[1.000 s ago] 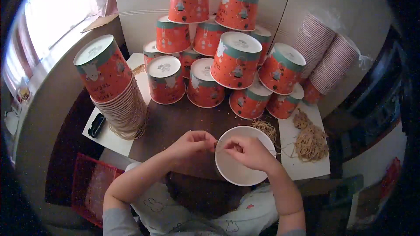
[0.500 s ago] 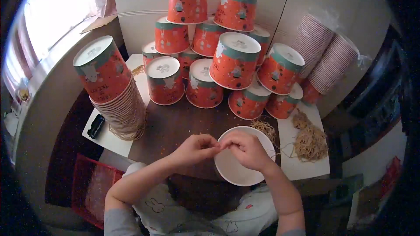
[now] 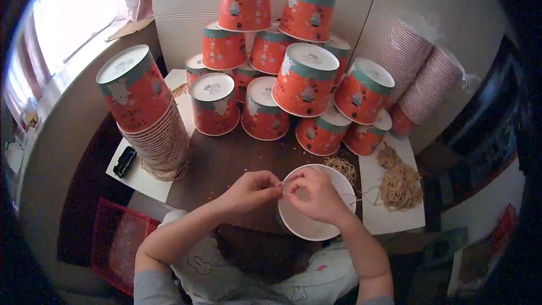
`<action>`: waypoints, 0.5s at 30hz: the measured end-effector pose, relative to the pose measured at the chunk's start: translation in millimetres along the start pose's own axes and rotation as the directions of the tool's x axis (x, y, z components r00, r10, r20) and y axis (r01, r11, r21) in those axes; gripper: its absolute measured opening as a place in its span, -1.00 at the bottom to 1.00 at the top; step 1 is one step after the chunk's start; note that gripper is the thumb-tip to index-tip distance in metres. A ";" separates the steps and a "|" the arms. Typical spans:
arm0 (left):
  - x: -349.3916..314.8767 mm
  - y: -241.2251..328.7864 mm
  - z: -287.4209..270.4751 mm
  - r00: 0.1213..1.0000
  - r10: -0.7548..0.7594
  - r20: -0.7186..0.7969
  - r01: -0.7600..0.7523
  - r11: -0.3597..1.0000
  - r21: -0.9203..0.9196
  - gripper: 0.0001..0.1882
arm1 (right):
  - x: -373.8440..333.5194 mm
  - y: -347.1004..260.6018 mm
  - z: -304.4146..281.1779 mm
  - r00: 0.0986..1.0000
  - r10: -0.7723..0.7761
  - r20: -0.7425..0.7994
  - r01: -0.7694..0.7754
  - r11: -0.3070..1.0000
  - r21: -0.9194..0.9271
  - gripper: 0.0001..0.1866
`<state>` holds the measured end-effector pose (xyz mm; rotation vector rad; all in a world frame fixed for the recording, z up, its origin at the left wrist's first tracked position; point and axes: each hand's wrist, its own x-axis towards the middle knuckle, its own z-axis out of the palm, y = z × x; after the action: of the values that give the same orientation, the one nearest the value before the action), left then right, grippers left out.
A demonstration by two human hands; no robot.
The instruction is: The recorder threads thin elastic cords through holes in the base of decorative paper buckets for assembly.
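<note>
Cups crowd the far side of the table (image 3: 226, 161): a pile of orange paper cups (image 3: 282, 73) lying on their sides against the wall, and to my left a tall nested stack of cups (image 3: 149, 118) standing bottom-up. Two sleeves of striped cups (image 3: 420, 76) lean in the right corner. A heap of rubber bands (image 3: 400, 183) lies on a white sheet at my right, with a smaller tangle just behind the white bowl (image 3: 313, 223).

My left hand (image 3: 251, 192) and right hand (image 3: 316, 195) meet over the bowl's near-left rim, fingertips pinched together on something thin; I cannot tell for sure what it is, though it looks like a band. The right hand hides much of the bowl's inside.

Compared with a second ago, both hands sit closer together, and the bowl has stayed put.
</note>
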<state>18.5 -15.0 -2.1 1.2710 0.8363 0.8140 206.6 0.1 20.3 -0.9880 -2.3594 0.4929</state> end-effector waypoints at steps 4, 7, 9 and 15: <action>0.9 -3.2 -0.7 0.999 -0.022 -0.023 0.021 0.999 -0.047 -0.85 | -0.3 0.8 -1.3 0.999 0.013 0.049 -0.018 0.996 0.088 -0.92; 1.8 -4.0 -1.1 0.998 -0.063 -0.018 0.061 0.991 -0.117 -0.87 | -3.6 -3.3 6.7 0.991 0.092 0.099 -0.116 0.956 0.269 -0.91; 1.9 -5.5 -2.3 0.997 -0.080 -0.010 0.076 0.979 -0.189 -0.87 | -5.0 -12.5 10.8 0.997 0.076 0.025 -0.079 0.988 0.135 -0.90; 2.0 -5.8 -7.0 0.997 -0.065 -0.041 0.063 0.996 -0.056 -0.89 | 2.7 -10.7 1.1 0.993 0.116 0.029 -0.119 0.978 0.173 -0.76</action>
<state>13.6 -10.6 -8.7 1.1766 0.8788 0.8102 198.5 -5.2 25.8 -1.0483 -2.2379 0.7442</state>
